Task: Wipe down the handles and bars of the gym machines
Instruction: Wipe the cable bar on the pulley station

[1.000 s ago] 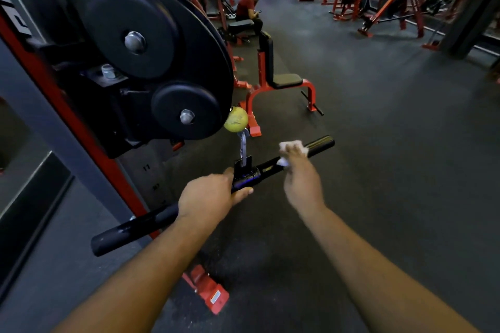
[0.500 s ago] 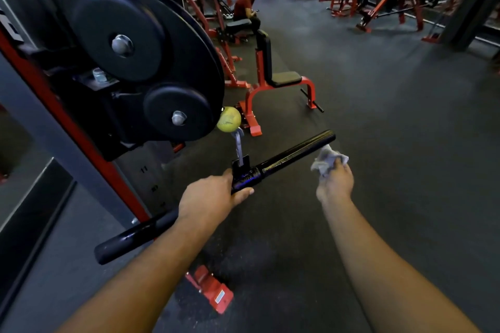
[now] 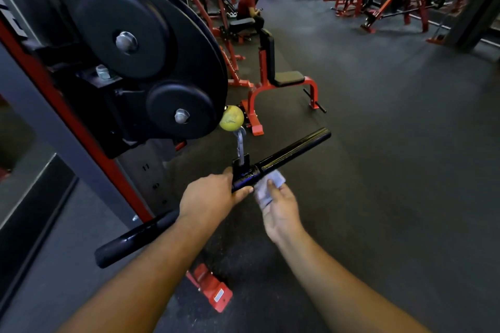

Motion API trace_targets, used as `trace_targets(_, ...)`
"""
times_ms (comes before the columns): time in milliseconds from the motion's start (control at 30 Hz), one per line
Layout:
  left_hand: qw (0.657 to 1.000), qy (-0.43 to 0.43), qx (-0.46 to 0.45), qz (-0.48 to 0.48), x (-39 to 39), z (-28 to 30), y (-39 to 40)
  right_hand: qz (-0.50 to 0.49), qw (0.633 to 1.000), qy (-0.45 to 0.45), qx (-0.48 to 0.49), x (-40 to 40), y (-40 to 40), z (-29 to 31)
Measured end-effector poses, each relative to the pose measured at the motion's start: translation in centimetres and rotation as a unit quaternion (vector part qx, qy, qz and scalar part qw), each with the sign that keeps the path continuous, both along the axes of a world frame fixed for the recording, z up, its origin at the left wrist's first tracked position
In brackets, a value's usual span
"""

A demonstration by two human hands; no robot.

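A straight black cable bar [image 3: 295,150] hangs from a metal clip [image 3: 240,146] under a yellow ball stop [image 3: 231,117]. My left hand [image 3: 208,200] grips the bar just left of its middle mount. My right hand [image 3: 281,211] is palm up just below the bar, right of the mount. Its thumb pins a white cloth [image 3: 266,189] against the fingers, and the cloth's far edge meets the bar's underside. The bar's left end sticks out past my left wrist.
Black weight plates [image 3: 151,57] on a red and grey machine frame loom close on the left. A red machine foot [image 3: 213,288] sits on the floor below my arms. A red bench [image 3: 281,84] stands ahead. People sit further back among red racks.
My right hand wiped off the bar's right end, dropped away with the cloth, then came back under the bar beside the middle mount. My left hand kept its grip.
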State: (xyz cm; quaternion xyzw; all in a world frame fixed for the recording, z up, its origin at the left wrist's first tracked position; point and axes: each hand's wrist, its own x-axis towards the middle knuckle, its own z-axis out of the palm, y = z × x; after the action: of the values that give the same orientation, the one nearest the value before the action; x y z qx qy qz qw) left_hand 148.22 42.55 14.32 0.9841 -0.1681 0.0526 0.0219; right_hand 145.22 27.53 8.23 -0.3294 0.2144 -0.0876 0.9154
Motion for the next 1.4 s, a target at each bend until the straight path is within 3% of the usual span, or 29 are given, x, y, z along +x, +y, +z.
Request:
trace_targets(100,1.000,-0.014,0.014,-0.003,0.2,0.2,0.3,0.065,0.995,-0.010,-0.070,-0.5,-2.0,-0.7)
trace_targets(233,1.000,-0.004,0.023,-0.001,0.2,0.5,0.3,-0.136,0.982,0.081,-0.106,4.1,-8.5,0.2)
trace_targets(300,1.000,0.001,0.018,-0.003,0.1,0.5,0.3,-0.186,0.965,0.127,-0.132,6.0,-10.8,1.8)
trace_targets(433,1.000,0.021,0.006,-0.001,-0.1,0.3,0.3,-0.220,0.952,0.104,-0.187,7.3,-8.7,2.9)
trace_targets(567,0.999,0.027,-0.023,0.003,-0.3,0.3,-0.1,-0.214,0.964,0.035,-0.153,5.0,-3.7,1.6)
trace_targets(700,1.000,0.011,-0.009,0.005,0.1,0.3,0.0,-0.084,0.990,0.006,-0.110,0.4,0.8,0.5)
trace_targets(767,1.000,0.005,0.007,0.008,0.4,0.4,0.0,-0.032,0.989,-0.015,-0.144,-1.0,0.8,-0.5)
trace_targets(833,1.000,-0.002,0.016,0.006,0.5,0.5,0.1,-0.094,0.981,-0.007,-0.170,-0.3,-1.6,-1.1)
trace_targets(933,1.000,0.004,0.017,0.005,0.4,0.7,0.2,-0.246,0.949,0.062,-0.189,3.1,-8.1,-0.4)
trace_targets(1000,1.000,0.016,0.012,0.003,0.2,0.7,0.2,-0.274,0.921,0.094,-0.261,5.3,-12.1,0.5)
trace_targets(1100,0.999,0.032,0.003,0.001,-0.1,0.8,0.0,-0.199,0.824,0.118,-0.517,7.8,-14.5,1.8)
trace_targets(1167,0.999,0.036,-0.002,0.000,-0.2,0.8,0.0,-0.146,0.765,0.089,-0.621,8.2,-13.8,1.9)
trace_targets(1300,1.000,0.019,0.012,-0.009,-0.3,1.1,0.5,-0.120,0.736,0.039,-0.665,5.3,-10.0,0.7)
trace_targets(1400,1.000,0.006,0.029,-0.009,-0.1,1.3,0.8,-0.070,0.709,-0.087,-0.697,2.2,-5.0,-0.3)
